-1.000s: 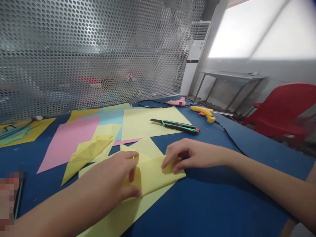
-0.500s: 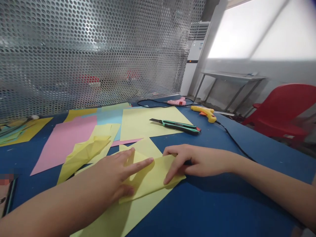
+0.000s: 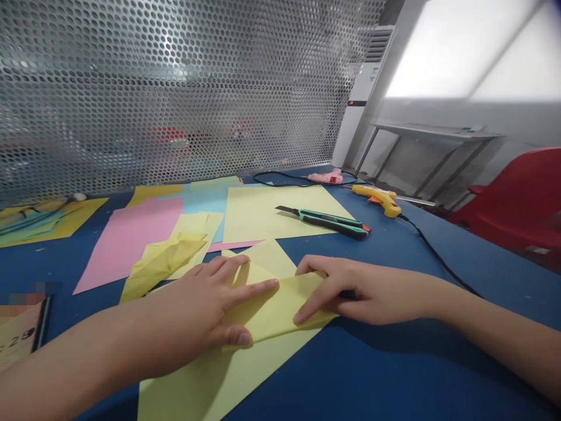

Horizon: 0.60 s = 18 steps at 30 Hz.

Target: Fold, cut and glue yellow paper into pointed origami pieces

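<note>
A folded yellow paper (image 3: 280,301) lies on a larger pale yellow sheet (image 3: 193,389) at the front of the blue table. My left hand (image 3: 219,298) rests on its left part with the fingers spread, the thumb on the lower folded edge. At the right end my right hand (image 3: 339,286) has its index finger on top of the folded paper near that edge; its other fingers curl at the paper's right side, and their tips are partly hidden. A crumpled, pleated yellow paper (image 3: 166,257) lies left of my left hand.
Behind my hands lie a green and black cutter (image 3: 333,222), a pale yellow sheet (image 3: 254,213) and a pink sheet (image 3: 140,234). A yellow glue gun (image 3: 381,199) with a cord and a pink glue gun (image 3: 326,176) are at the back right. A perforated metal panel (image 3: 175,88) borders the table.
The view has shifted, so the table's contents appear farther right. My left thumb has moved slightly right along the folded paper's lower edge. My right hand keeps nearly the same pose.
</note>
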Motion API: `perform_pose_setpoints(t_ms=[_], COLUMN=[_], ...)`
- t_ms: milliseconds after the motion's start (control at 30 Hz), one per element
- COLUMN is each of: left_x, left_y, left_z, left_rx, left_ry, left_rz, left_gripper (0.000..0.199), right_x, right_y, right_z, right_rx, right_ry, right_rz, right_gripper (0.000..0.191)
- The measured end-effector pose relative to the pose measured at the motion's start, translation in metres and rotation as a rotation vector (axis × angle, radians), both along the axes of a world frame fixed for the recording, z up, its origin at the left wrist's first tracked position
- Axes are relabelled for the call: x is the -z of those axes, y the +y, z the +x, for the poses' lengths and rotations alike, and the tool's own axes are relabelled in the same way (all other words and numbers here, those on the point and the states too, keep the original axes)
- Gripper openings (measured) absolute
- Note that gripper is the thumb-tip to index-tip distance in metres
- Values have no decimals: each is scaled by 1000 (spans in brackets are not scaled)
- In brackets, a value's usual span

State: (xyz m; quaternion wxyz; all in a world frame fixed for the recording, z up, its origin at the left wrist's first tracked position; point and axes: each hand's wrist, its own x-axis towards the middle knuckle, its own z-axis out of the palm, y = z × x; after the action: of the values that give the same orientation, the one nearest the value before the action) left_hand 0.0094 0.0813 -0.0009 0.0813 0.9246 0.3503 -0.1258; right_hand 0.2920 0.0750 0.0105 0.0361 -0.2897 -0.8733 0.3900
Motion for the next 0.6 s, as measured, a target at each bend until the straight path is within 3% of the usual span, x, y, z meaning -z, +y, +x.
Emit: perform_pose_setpoints(t_ms=[400, 600], left_x=[-12, -18], left_y=[-5, -10], left_z=[17, 12], left_rx=[-78, -78], left_ry=[158, 152], left_rz=[-103, -178], left_gripper=[69, 65], right_x=[0, 0], right_y=[-8, -12], right_z=[-2, -5], right_rx=[33, 63], right_ry=[-74, -62], right_rz=[24, 45], right_gripper=[59, 49])
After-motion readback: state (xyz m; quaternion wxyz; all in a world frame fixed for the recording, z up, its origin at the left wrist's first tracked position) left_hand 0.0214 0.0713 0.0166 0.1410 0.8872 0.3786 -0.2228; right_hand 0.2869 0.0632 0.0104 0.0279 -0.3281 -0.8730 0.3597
